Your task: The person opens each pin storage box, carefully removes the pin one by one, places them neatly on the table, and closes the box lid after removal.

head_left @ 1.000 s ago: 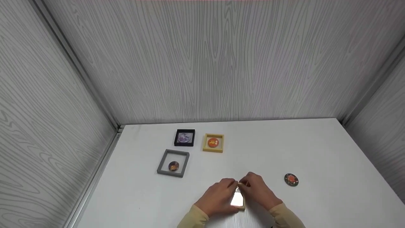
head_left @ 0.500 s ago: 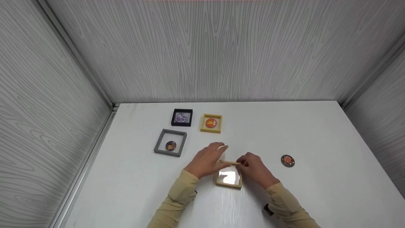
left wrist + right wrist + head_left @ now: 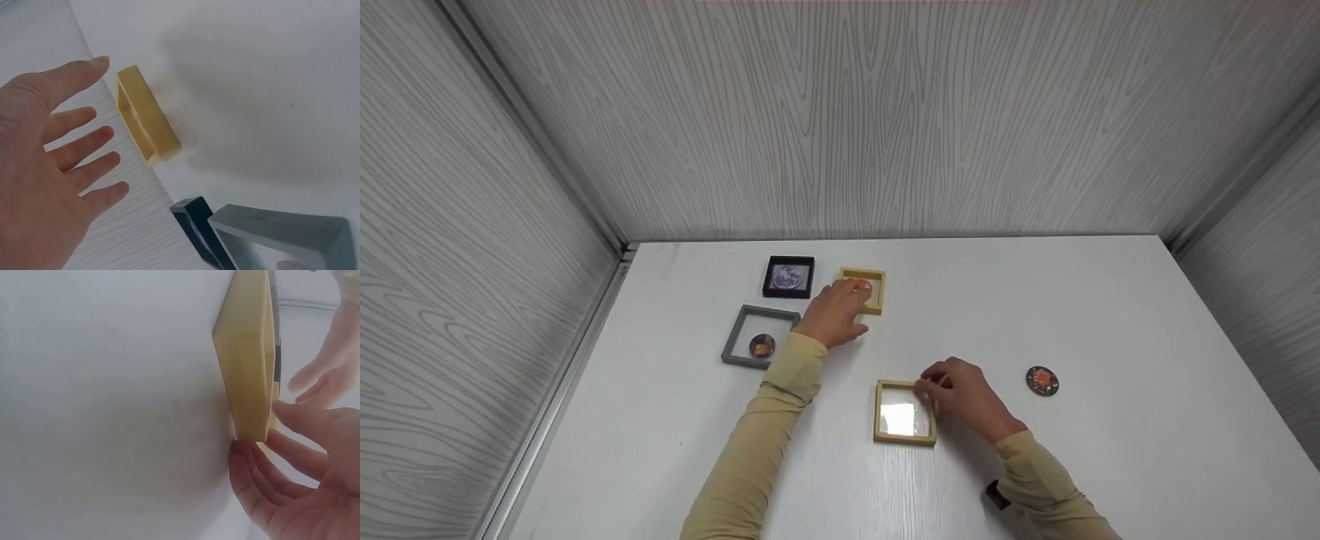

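Fingers [image 3: 247, 489] of the right hand [image 3: 966, 396] pinch the far right corner of a square yellow frame [image 3: 904, 441] with a clear pane [image 3: 896, 412], lying on the white surface [image 3: 840, 495]. The left hand [image 3: 832, 313], fingers extended and spread, hovers at a second square yellow frame [image 3: 881, 292], which holds a round orange disc [image 3: 862, 285], near a square black frame [image 3: 788, 294].

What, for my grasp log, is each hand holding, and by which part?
The right hand holds the near yellow frame by its far right corner. The left hand holds nothing; it hovers by the far yellow frame.
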### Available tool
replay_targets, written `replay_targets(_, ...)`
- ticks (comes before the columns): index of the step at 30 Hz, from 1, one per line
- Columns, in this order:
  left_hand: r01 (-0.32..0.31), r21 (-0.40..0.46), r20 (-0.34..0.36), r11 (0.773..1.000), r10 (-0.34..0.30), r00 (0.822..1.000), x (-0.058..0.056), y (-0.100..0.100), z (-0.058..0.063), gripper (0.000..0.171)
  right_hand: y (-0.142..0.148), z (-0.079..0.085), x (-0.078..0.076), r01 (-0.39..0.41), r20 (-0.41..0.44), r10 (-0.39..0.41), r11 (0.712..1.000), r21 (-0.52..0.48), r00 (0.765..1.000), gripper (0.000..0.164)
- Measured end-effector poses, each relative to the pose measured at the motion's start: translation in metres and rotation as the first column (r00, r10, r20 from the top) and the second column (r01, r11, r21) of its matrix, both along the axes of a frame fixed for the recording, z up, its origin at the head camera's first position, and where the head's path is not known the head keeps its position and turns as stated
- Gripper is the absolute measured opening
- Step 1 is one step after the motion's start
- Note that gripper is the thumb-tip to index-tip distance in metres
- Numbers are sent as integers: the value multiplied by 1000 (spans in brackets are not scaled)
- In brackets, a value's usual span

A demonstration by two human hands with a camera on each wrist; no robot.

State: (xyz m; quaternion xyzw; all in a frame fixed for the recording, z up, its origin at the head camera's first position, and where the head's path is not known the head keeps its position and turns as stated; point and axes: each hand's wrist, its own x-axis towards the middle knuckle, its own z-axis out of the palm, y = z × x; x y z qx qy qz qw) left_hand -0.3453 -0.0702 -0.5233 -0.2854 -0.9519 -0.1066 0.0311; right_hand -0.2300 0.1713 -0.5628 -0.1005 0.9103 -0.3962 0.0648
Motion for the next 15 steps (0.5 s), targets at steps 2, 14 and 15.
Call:
replay_targets(2,-23,-16,23,1000,24,999,-10,2,0,54,2,1,-2,23,18,-23,999,-24,1000,16)
replay_targets(14,-94,-237,118,967,124,985,-42,27,19,68,8,1,-18,137,56,-132,987,-89,990,24)
replay_targets(15,-91,-248,126,965,125,984,-43,29,21,67,8,0,-19,146,65,-140,985,-97,988,24)
